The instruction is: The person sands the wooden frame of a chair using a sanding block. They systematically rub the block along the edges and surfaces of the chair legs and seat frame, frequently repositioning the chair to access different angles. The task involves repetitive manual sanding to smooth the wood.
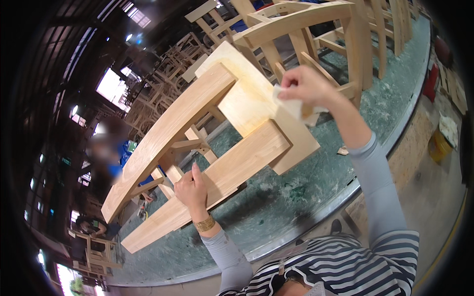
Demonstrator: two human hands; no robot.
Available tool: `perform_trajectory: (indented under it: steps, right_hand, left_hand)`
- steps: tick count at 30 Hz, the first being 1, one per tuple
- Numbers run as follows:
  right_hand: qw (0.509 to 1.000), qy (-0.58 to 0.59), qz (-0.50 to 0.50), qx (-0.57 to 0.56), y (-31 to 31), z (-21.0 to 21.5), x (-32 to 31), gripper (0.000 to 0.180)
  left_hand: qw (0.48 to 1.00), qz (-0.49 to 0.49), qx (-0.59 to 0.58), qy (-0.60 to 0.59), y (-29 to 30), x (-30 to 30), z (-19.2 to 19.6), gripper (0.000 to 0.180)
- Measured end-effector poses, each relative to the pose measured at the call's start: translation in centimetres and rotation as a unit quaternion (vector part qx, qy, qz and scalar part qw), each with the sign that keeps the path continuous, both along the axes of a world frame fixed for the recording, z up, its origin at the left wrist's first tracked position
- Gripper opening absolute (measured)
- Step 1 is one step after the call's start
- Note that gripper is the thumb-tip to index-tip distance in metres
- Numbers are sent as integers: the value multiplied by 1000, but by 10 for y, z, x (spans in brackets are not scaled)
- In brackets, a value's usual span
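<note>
A pale wooden chair frame lies on its side before me, with a long straight leg (247, 153) nearer and a curved leg (173, 116) farther off. Between and beyond their right ends is a flat wooden panel (249, 101) with yellowish stains. My left hand (191, 191) is closed around the straight leg, thumb up along it. Over the panel's right edge, my right hand (303, 84) pinches a whitish sheet (296, 106) with a brownish patch. I cannot tell whether it is cloth or sandpaper.
The frame rests on a green, scuffed worktable (291, 197) with a metal edge. More chair frames (306, 24) stand at the back right. A yellow bucket (438, 145) with a white rag sits beyond the table's right edge. A blurred person (111, 148) is at the far left.
</note>
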State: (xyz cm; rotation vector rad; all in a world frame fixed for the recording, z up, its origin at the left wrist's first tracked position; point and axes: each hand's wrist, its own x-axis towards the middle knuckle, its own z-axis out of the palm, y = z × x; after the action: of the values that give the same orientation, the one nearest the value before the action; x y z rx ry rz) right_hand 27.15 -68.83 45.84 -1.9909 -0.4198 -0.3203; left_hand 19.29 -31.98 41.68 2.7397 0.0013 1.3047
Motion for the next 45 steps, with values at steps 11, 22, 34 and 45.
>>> perform_trajectory:
  steps: [11,22,34,45]
  right_hand:
    - [970,-111,-165,-139,61,-60,-49,8]
    - [950,-205,-193,-138,66,-32,-1,5]
    - [947,-218,-198,-131,69,-30,13,4]
    - [963,-77,-90,-244,54,-82,-66,7]
  left_hand:
    - [1000,-3,-15,0,8,11,7,50]
    - [999,-4,-25,36,2,28,13,54]
    - [997,24,-31,70,8,38,15,52]
    - [995,53,-47,76,9,36,19,51]
